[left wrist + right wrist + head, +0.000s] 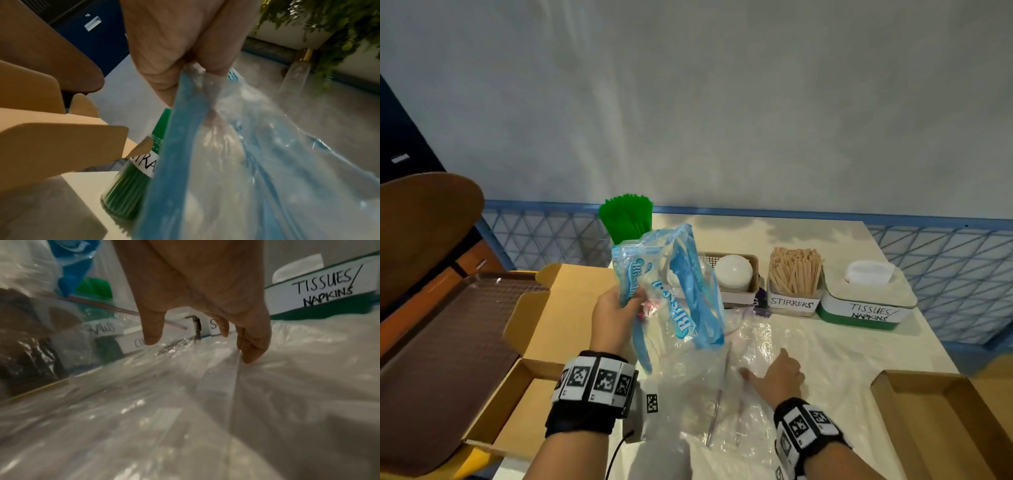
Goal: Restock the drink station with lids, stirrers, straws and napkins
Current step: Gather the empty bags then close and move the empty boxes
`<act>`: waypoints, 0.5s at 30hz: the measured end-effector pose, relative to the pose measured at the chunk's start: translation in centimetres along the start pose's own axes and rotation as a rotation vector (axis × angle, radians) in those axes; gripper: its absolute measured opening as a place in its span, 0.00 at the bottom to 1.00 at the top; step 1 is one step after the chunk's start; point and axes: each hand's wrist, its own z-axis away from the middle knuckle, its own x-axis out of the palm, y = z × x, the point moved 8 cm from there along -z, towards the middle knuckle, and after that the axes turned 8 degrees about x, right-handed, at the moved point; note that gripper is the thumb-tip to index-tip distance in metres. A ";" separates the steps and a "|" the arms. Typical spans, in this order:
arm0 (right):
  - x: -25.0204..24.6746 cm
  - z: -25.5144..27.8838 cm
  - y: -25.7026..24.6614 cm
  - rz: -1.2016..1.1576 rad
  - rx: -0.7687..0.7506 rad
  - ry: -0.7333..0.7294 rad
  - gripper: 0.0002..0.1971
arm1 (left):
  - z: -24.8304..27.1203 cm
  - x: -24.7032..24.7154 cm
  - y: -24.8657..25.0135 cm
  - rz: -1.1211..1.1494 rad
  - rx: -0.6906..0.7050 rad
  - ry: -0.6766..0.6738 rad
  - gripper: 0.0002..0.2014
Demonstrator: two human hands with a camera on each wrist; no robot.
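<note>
My left hand (616,315) grips a crumpled blue and clear plastic wrapper (681,284) and holds it up above the table; its fingers pinch the wrapper's blue edge (185,113). My right hand (774,373) lies open with straight fingers (252,352) touching clear plastic bags (722,387) spread on the white table (859,359). At the back stand green straws (626,219), a basket holding white cup lids (732,274), a box of wooden stirrers (794,270) and a green box labelled tissues/napkins (866,308) with a tissue poking out.
An open cardboard box (544,329) sits left of the table beside a brown tray (448,342). Another cardboard box (941,421) is at the near right. A blue lattice rail (945,274) runs behind the table.
</note>
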 end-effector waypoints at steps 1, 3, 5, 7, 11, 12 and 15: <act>0.3 0.1 -0.1 0.010 0.012 0.008 0.53 | 0.0 -0.2 -0.4 -0.018 -0.013 0.001 0.07; 0.7 0.2 -1.1 0.026 -0.019 0.048 0.53 | 0.2 -0.4 -1.2 -0.071 -0.038 -0.018 0.06; 1.0 0.7 -2.9 -0.063 -0.090 0.074 0.47 | 0.3 -0.6 -1.6 -0.132 -0.034 -0.036 0.06; 1.1 1.1 -4.5 -0.262 -0.128 0.060 0.42 | 0.4 -1.1 -2.2 -0.146 -0.062 -0.029 0.05; 1.2 1.1 -7.0 -0.436 -0.149 0.044 0.39 | 1.2 -0.2 -4.6 -0.161 -0.227 -0.157 0.05; 1.0 1.2 -7.7 -0.443 -0.189 0.046 0.35 | 1.8 0.6 -5.4 -0.170 -0.284 -0.235 0.05; 0.9 1.4 -9.8 -0.485 -0.339 -0.041 0.27 | 3.5 1.4 -6.9 -0.201 -0.394 -0.395 0.05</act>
